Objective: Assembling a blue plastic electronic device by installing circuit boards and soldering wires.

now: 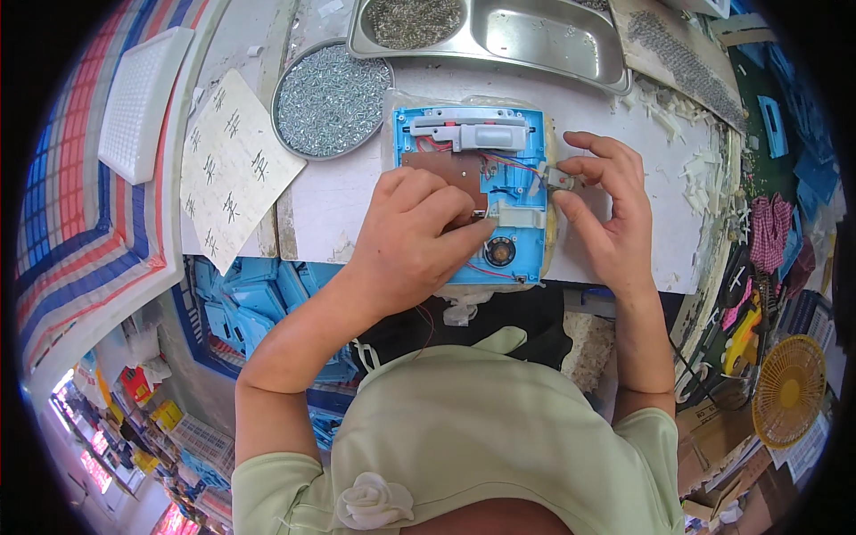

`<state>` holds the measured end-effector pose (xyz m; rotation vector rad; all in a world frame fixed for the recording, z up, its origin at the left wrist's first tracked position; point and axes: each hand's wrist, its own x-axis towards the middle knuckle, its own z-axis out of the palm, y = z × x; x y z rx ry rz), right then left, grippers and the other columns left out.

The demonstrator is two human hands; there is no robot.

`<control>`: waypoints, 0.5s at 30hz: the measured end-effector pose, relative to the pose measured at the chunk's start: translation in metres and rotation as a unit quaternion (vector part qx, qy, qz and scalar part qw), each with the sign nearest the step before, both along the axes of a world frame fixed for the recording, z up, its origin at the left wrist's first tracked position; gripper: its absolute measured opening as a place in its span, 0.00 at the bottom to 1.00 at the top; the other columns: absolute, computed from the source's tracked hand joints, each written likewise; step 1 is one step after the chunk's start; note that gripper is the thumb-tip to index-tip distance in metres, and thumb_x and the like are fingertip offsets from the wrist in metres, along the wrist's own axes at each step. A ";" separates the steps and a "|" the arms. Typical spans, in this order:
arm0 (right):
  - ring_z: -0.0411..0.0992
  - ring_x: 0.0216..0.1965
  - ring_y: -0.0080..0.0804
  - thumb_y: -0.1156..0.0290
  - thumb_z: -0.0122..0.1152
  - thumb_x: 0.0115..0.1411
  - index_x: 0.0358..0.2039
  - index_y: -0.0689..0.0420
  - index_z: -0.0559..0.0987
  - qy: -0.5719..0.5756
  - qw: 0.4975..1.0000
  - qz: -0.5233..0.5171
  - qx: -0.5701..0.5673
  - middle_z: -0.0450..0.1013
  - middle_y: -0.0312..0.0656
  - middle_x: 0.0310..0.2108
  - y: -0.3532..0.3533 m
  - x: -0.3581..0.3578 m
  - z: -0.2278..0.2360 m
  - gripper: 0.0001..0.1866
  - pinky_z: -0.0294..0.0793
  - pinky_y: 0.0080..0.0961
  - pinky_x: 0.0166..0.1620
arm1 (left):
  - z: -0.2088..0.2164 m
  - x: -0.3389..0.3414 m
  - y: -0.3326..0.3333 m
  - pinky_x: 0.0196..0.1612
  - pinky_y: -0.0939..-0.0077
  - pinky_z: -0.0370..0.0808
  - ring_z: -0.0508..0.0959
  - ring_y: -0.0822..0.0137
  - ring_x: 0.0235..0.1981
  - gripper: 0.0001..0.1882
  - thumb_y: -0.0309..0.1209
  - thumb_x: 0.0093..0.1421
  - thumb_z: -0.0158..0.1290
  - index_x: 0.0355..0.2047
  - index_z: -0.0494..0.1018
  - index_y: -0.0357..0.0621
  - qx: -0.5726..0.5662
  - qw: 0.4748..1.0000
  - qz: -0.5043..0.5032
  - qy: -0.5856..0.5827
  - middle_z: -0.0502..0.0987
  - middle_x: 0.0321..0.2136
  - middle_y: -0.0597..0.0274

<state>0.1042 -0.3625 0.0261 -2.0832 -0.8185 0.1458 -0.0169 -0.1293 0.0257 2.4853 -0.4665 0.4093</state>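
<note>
A blue plastic housing point(535, 259) lies open on the worktable in front of me. Inside it are a brown circuit board point(446, 165), a grey bar-shaped part point(490, 136), a white plastic piece point(522, 217) and a small round speaker point(499, 251). My left hand point(415, 234) is closed over the board, its fingertips pressed together beside the white piece; whatever they hold is hidden. At the housing's right edge, my right hand point(606, 201) pinches a small metal motor-like part point(560, 179) between thumb and index finger. Red and blue wires run from that part into the housing.
A round tray of screws point(330, 102) stands at the left, near a paper sheet point(234, 169). Behind the housing sits a divided metal tray point(548, 40). Small white plastic pieces point(709, 192) lie along the right side. Blue housings point(259, 308) fill a bin below left.
</note>
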 end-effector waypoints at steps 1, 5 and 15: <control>0.66 0.57 0.45 0.74 0.71 0.52 0.42 0.57 0.82 -0.013 1.000 0.005 -0.003 0.76 0.42 0.55 0.003 0.000 0.000 0.16 0.66 0.39 0.60 | 0.003 0.000 -0.001 0.45 0.62 0.65 0.73 0.61 0.37 0.17 0.28 0.44 0.68 0.38 0.83 0.52 -0.007 1.000 0.003 0.012 0.72 0.33 0.69; 0.64 0.58 0.48 0.73 0.72 0.51 0.42 0.55 0.82 -0.054 0.998 0.027 -0.016 0.75 0.42 0.56 0.013 0.001 0.001 0.16 0.63 0.42 0.62 | 0.004 -0.002 -0.002 0.45 0.62 0.65 0.73 0.62 0.36 0.17 0.27 0.46 0.67 0.39 0.83 0.51 -0.039 0.998 0.013 0.046 0.73 0.33 0.69; 0.59 0.61 0.50 0.72 0.73 0.50 0.40 0.53 0.84 -0.080 0.993 0.059 -0.071 0.71 0.41 0.60 0.026 0.006 0.005 0.15 0.62 0.44 0.62 | -0.003 -0.012 -0.004 0.45 0.60 0.65 0.73 0.61 0.36 0.16 0.27 0.47 0.65 0.40 0.82 0.50 -0.105 0.993 0.023 0.043 0.73 0.32 0.66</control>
